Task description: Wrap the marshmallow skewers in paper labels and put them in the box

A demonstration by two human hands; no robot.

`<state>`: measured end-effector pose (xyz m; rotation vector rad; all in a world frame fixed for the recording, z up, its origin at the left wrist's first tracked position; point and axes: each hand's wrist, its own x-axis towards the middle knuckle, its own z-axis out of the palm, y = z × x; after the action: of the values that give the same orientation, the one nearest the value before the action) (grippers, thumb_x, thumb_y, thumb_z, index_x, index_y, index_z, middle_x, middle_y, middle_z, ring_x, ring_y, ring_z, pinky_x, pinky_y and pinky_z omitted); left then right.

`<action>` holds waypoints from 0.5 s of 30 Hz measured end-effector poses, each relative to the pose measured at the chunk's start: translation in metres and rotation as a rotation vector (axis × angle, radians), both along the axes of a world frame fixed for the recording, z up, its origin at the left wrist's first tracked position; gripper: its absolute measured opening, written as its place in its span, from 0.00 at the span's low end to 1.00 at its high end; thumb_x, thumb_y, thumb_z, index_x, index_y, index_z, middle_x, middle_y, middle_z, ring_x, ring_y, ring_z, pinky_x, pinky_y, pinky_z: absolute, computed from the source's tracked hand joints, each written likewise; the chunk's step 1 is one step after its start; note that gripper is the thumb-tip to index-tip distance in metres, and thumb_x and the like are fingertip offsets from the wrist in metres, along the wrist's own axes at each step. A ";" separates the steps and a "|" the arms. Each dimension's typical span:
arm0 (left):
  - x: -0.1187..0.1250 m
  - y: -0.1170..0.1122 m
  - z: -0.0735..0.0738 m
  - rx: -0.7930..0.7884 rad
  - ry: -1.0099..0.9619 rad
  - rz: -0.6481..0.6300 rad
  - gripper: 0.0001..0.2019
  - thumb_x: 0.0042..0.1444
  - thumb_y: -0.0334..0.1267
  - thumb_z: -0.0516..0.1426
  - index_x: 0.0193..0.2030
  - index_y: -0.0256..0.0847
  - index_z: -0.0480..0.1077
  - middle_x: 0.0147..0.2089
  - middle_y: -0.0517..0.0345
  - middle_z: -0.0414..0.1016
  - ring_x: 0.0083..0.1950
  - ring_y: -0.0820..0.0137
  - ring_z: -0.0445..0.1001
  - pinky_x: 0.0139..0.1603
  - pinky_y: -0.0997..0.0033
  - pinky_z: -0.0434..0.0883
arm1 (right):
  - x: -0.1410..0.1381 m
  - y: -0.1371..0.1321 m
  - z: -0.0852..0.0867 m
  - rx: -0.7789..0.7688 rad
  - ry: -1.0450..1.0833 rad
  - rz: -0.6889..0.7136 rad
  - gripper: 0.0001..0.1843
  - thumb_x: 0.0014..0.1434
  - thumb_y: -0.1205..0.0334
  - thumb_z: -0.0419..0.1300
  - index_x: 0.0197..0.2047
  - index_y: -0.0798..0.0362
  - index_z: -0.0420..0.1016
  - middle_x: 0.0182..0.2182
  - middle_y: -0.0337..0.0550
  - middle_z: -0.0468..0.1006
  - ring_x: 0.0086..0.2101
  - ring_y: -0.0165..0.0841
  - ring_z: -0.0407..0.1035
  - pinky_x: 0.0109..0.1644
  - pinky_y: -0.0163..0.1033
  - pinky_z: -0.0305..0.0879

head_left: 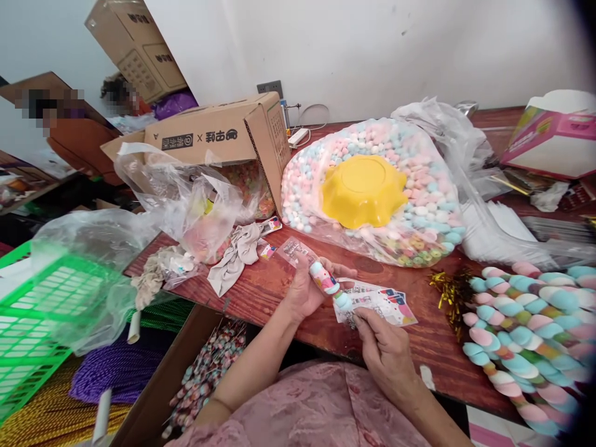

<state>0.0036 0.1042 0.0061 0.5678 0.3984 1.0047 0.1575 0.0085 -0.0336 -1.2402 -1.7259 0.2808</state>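
While hands (305, 292) (384, 344) handle marshmallows (327, 283) | yellow bowl (363, 189) atop bag (302, 180) | carton (221, 133) alongside

There are two hands (305, 288) (384, 341), one candy stick (326, 280), one yellow bowl (364, 189).

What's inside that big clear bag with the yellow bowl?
Puffy pink, white and blue pieces fill the bag; green and orange rings show at its near edge. The upside-down bowl covers the middle; anything beneath it or deeper down is hidden.

wrapper (322, 277): glossy plastic | tabletop (254, 282): glossy wood | bowl (363, 186): smooth plastic | carton (221, 127): matt cardboard
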 end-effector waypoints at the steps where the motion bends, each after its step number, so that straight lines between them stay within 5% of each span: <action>1: -0.004 0.003 0.001 -0.014 -0.030 0.027 0.30 0.50 0.68 0.56 0.35 0.38 0.72 0.38 0.47 0.79 0.47 0.54 0.77 0.51 0.51 0.70 | 0.003 0.002 -0.001 0.057 -0.032 -0.019 0.09 0.63 0.69 0.55 0.44 0.52 0.74 0.30 0.40 0.80 0.27 0.31 0.74 0.32 0.34 0.68; 4: -0.011 0.011 0.005 -0.060 -0.110 0.156 0.24 0.58 0.61 0.54 0.42 0.40 0.73 0.38 0.50 0.79 0.43 0.58 0.78 0.52 0.49 0.70 | 0.011 0.005 -0.006 0.184 -0.141 -0.052 0.09 0.63 0.70 0.56 0.45 0.54 0.74 0.34 0.43 0.82 0.31 0.32 0.77 0.36 0.35 0.70; 8: -0.008 0.015 0.005 -0.113 -0.099 0.197 0.18 0.65 0.46 0.52 0.27 0.38 0.69 0.22 0.60 0.71 0.29 0.67 0.76 0.53 0.51 0.70 | 0.014 0.006 -0.008 0.252 -0.310 -0.077 0.10 0.62 0.71 0.56 0.45 0.57 0.75 0.33 0.46 0.82 0.31 0.33 0.77 0.37 0.36 0.70; 12: -0.003 0.015 0.001 -0.247 -0.046 0.202 0.20 0.66 0.46 0.51 0.25 0.38 0.66 0.19 0.63 0.66 0.25 0.70 0.73 0.52 0.52 0.72 | 0.016 0.004 -0.010 0.293 -0.432 -0.125 0.11 0.62 0.72 0.55 0.45 0.57 0.77 0.29 0.45 0.81 0.28 0.33 0.74 0.36 0.38 0.67; 15: -0.003 0.014 -0.002 -0.336 -0.062 0.245 0.21 0.63 0.51 0.53 0.25 0.38 0.66 0.22 0.61 0.69 0.26 0.68 0.74 0.50 0.52 0.72 | 0.017 0.005 -0.012 0.250 -0.282 -0.145 0.11 0.61 0.71 0.58 0.45 0.56 0.77 0.30 0.45 0.81 0.30 0.33 0.74 0.38 0.37 0.67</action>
<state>0.0009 0.1179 0.0046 0.1869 0.5776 1.1566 0.1742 0.0137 -0.0459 -1.2546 -1.8300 -0.2002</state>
